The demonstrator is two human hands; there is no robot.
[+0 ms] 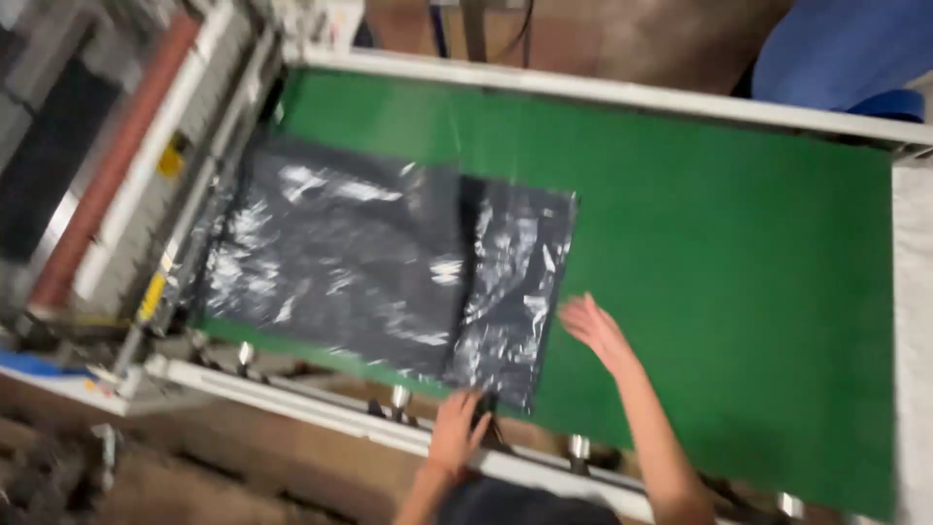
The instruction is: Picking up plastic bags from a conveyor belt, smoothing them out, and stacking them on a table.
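Black plastic bags (389, 267), glossy and crinkled, lie flat and overlapping on the green belt (719, 253), left of centre in the frame, one end at the machine (117, 165) in the upper left. Left hand (459, 428), bottom centre, pinches the nearest bag's lower corner, fingers closed on it. Right hand (595, 329) open, fingers spread, just beside the bag's right edge; contact unclear through blur.

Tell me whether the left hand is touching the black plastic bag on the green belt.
Touching. The head view shows the left hand with its fingers overlapping the near corner of the black plastic bag at the green belt's near edge, no gap visible.
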